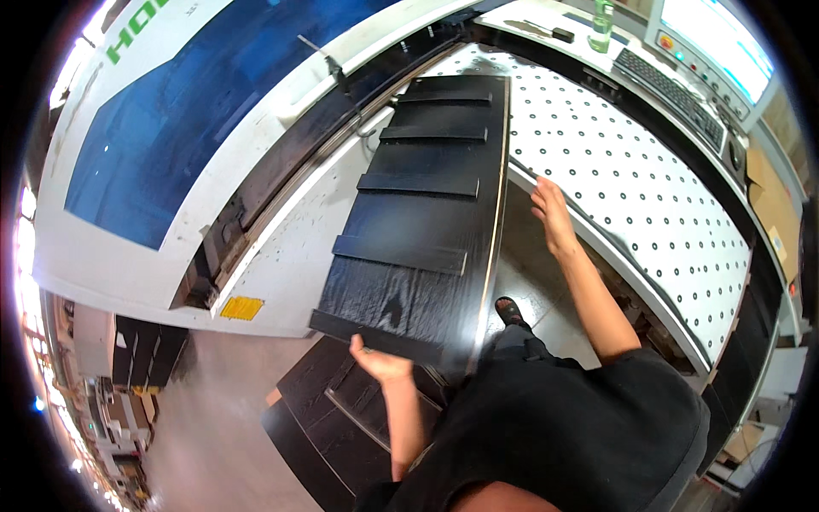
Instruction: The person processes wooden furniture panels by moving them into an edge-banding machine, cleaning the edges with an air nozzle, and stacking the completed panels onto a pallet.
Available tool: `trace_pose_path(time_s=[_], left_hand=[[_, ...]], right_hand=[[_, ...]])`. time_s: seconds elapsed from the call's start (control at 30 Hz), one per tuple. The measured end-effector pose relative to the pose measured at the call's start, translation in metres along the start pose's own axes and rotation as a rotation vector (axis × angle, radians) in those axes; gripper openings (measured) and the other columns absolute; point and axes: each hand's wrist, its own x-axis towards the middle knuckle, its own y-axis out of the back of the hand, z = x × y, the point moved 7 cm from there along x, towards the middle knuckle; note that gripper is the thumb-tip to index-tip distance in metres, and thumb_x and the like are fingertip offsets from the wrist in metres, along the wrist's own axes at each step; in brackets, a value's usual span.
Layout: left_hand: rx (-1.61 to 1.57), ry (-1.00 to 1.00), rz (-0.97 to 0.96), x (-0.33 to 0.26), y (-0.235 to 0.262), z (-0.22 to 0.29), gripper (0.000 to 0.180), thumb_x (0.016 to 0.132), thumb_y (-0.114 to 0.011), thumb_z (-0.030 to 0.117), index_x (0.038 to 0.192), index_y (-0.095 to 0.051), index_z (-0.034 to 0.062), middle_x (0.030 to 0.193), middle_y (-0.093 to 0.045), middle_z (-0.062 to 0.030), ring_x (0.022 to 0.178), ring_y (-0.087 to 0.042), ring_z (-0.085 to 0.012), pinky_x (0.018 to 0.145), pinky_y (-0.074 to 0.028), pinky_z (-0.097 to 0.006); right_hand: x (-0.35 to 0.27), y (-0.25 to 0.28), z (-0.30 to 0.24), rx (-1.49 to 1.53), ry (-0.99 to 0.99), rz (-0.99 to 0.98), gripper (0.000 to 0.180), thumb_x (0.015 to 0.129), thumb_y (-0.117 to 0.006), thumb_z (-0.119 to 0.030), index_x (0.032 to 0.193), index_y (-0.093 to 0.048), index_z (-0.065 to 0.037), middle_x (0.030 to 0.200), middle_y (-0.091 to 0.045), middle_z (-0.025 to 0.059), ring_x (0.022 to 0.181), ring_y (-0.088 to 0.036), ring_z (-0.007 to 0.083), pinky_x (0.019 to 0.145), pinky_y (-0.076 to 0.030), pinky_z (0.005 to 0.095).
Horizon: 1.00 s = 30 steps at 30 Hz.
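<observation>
A long black wood-grain panel (409,226) with several narrow black strips across its face slants in front of me. Its far end lies at the ball-studded white table, and its near end reaches my body. My left hand (381,365) grips the panel's near left edge, thumb at the edge and the other fingers hidden below. To the right of the panel, my right hand (550,209) is held apart from it with nothing in it, fingers stretched out, close to the edge of the white table (589,158).
More black panels (341,410) lie low at my left. A large white and blue machine (179,136) fills the far left. Beyond the table sit a keyboard (670,98), a monitor (721,43) and a green bottle (601,26). My sandalled foot (508,311) stands below.
</observation>
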Motion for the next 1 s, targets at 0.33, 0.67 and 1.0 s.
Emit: trace_pose_path(time_s=[0.33,0.67,1.0], left_hand=[[1.401,1.029,-1.789,-0.132,-0.041,-0.312,0.048,0.097,-0.065,0.026,0.141,-0.058,0.007,0.138,-0.062,-0.0158,0.123,-0.062,-0.0302,0.104,-0.049,-0.042],[1.419,-0.348,-1.494,0.007,-0.235,-0.318,0.049,0.095,-0.068,0.03,0.136,-0.06,0.0049,0.142,-0.059,-0.0171,0.134,-0.053,-0.0341,0.112,-0.04,-0.043],[1.848,-0.497,-0.746,0.303,-0.24,-0.338,0.096,0.09,-0.066,0.059,0.151,-0.036,-0.0086,0.158,-0.026,-0.036,0.149,-0.021,-0.0498,0.122,-0.021,-0.053]], right_hand=[[-0.071,0.203,-0.087,-0.324,0.27,0.508,0.033,0.103,-0.056,-0.034,0.121,-0.064,-0.009,0.12,-0.068,0.0052,0.113,-0.062,0.0179,0.095,-0.046,0.0338],[-0.08,0.175,0.0,-1.344,0.136,0.234,0.084,0.091,-0.066,-0.047,0.148,-0.04,0.009,0.157,-0.027,0.0362,0.149,-0.019,0.0508,0.121,-0.011,0.0598],[-0.035,0.173,0.003,-1.245,0.165,0.126,0.113,0.079,-0.078,-0.042,0.153,-0.016,0.016,0.163,-0.015,0.0343,0.154,-0.007,0.0472,0.122,-0.001,0.0601]])
